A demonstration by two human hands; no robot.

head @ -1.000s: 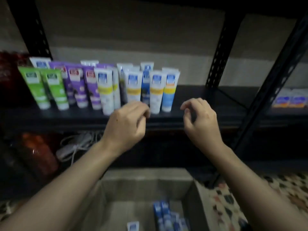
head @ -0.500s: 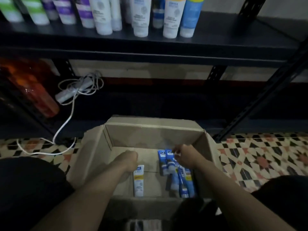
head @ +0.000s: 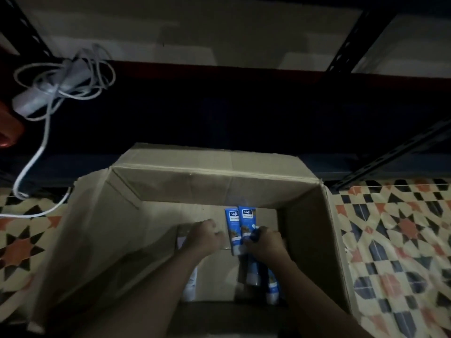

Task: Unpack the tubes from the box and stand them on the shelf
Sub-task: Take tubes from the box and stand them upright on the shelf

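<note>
Inside the box [head: 219, 184]: working down at the bottom, in dim light.
Blue tubes [head: 245, 223]: lying along the box's right side; probably handling light, soft, slick; gripping best mid-body.
Right hand [head: 264, 243]: curling round the blue tubes.
Left hand [head: 203, 236]: curling at the box's middle; hold not showing.
Floor [head: 402, 240]: patterned tile flanking the box; dark shelf frame [head: 347, 42] standing behind it.

A single wide-angle camera, worn on the person's head, looks steeply down and a little forward into the open box [head: 214, 186]. The box sits close and fills the lower middle of the frame. Both forearms enter from the bottom edge, with the left hand [head: 203, 236] and right hand [head: 264, 242] deep inside the box by the blue tubes [head: 234, 223]. Beyond the box runs a dark shelf [head: 219, 113]. Patterned floor [head: 402, 240] lies to the box's right.
</note>
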